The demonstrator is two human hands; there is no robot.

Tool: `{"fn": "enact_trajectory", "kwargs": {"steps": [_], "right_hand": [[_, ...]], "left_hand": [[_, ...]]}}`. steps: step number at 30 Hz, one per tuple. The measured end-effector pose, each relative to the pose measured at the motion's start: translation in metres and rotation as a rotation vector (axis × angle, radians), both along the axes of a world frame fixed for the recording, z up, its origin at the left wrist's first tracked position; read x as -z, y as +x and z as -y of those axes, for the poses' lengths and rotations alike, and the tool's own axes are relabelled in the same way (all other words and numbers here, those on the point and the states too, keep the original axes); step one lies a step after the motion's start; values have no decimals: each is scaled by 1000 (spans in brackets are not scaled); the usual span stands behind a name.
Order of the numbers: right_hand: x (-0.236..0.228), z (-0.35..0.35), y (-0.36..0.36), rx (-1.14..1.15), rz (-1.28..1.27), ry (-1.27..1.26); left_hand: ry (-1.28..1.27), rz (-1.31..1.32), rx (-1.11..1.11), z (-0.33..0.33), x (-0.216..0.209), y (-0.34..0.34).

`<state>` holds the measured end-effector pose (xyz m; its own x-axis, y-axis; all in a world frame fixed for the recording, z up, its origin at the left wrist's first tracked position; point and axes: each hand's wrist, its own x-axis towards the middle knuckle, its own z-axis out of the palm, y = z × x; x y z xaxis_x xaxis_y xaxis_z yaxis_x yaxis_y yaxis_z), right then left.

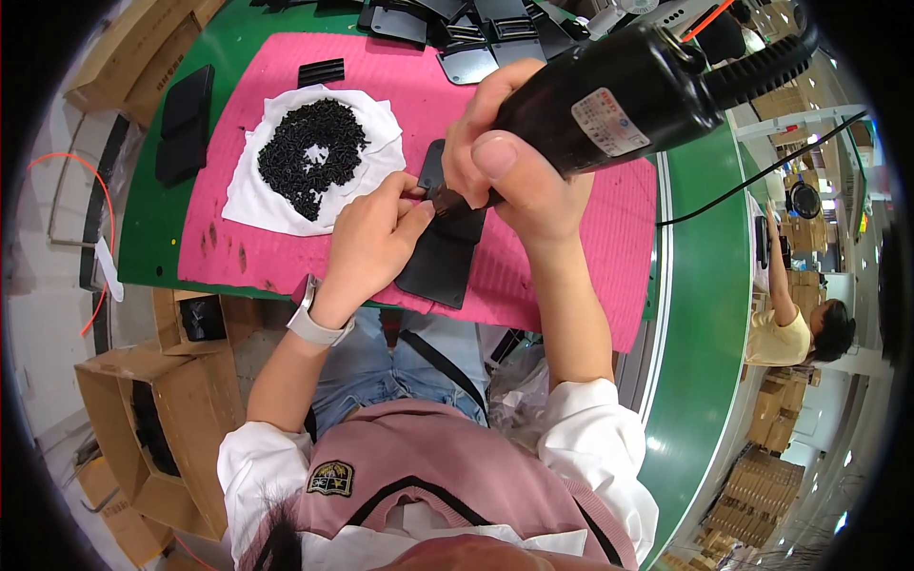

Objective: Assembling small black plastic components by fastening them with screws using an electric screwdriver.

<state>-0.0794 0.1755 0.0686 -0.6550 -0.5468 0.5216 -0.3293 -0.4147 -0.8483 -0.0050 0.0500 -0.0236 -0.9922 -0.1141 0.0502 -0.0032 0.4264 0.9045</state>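
My right hand [519, 167] grips a black electric screwdriver [595, 105], its thick cable running off to the upper right. The driver's front end points down at a flat black plastic part [438, 266], which lies on a pink foam mat [276, 252]. My left hand [376, 238] is closed in a pinch at the middle of that part, beside the driver's tip; what sits between its fingertips is hidden. Left of the hands, a white cloth [249, 195] bears a pile of small black pieces that look like screws [305, 143].
A ribbed black piece [321, 72] lies behind the cloth. More black parts [476, 43] are stacked at the far edge, and another black part [184, 124] rests on the green table [143, 247]. Cardboard boxes [181, 419] stand lower left. Another person [785, 328] works at the right.
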Motion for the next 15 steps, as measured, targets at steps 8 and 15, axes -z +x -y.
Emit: {"fn": "enact_trajectory", "kwargs": {"steps": [8, 15], "right_hand": [[0, 2, -1, -37, 6, 0], [4, 3, -2, -61, 25, 1]], "left_hand": [[-65, 16, -11, 0, -4, 0], [-96, 10, -7, -1, -6, 0]]}}
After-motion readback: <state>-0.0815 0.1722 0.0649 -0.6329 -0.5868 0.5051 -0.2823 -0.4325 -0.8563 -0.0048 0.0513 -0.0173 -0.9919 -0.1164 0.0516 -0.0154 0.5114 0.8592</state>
